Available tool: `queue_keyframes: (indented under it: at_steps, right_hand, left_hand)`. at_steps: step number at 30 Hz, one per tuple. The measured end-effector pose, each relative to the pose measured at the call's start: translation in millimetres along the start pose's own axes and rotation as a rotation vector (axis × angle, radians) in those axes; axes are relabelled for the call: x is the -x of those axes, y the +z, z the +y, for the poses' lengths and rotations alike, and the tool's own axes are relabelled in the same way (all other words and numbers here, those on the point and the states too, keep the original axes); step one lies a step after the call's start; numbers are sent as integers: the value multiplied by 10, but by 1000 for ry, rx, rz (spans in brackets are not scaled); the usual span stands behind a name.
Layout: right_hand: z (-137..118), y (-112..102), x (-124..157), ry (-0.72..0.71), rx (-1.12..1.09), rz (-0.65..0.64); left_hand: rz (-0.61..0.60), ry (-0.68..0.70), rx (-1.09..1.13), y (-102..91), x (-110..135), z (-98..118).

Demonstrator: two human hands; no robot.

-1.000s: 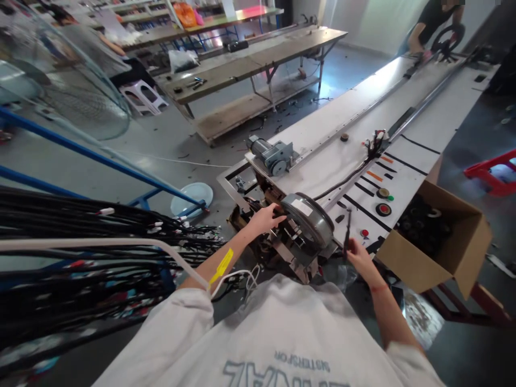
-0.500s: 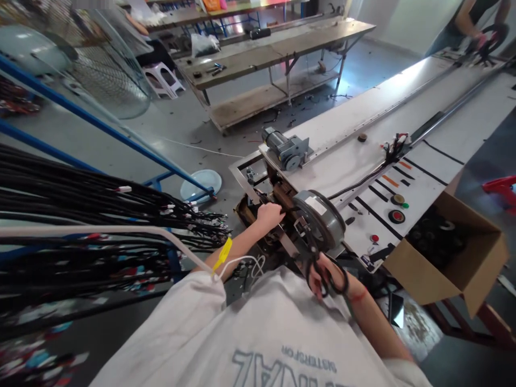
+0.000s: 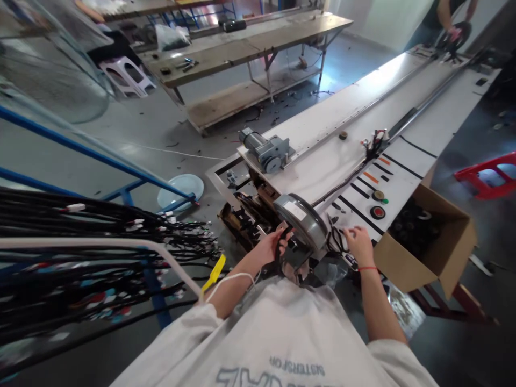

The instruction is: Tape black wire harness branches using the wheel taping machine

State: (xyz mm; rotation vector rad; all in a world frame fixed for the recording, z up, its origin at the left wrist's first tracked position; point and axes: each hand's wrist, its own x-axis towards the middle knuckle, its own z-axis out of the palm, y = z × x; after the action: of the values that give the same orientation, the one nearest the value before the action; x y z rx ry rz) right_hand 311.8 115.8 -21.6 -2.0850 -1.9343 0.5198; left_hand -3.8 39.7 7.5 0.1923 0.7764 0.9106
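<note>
My left hand (image 3: 271, 247) is closed beside the grey wheel (image 3: 303, 217) at the near end of the long white bench. Its fingers are curled round a dark, narrow piece that I cannot make out. The black-handled scissors (image 3: 335, 239) lie at the bench's near corner, right of the wheel. My right hand (image 3: 360, 246) is just to the right of them, with bent fingers apart and nothing seen in them. A black cable (image 3: 342, 188) runs along the bench from behind the wheel towards a cluster of connectors (image 3: 375, 142).
A grey motor (image 3: 266, 149) sits at the bench's left end. Right of my right hand is an open cardboard box (image 3: 459, 244) with dark parts inside. Black cable bundles (image 3: 100, 226) hang on a blue rack to the left. Another person (image 3: 447, 21) works at the far end.
My right hand has carried the scissors right and forward to the bench corner and let go. My left hand has moved slightly nearer to me, below the wheel. The view has shifted right.
</note>
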Motion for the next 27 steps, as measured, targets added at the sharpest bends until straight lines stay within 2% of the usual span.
queue_keyframes:
  at_steps: [2,5,9,12,16,23,27]
  right_hand:
    - [153,-140,-324,41,14,120]
    - [422,-407,-831,183,95,168]
    - [652,-610,-1254,324,172,37]
    - [685,-598,-1340,377,224,-74]
    - [664,-523,-1304,382,246,-81]
    - [607,-535,-1262,403,203,-98]
    - [593,-557,-1264,409,190,-103]
  left_hand:
    - [-69,-96,-106,33,-97,15]
    - [-98,-25,-540,123,-139,3]
    - [67,147,-1175,196,-49,-40]
    - [241,286,-1401,174,-19,-83]
    - [370,457,-1488,99,-10,-157]
    - [522,373,-1423,57,112,-255]
    - [619,413,-1382,22,206,-290]
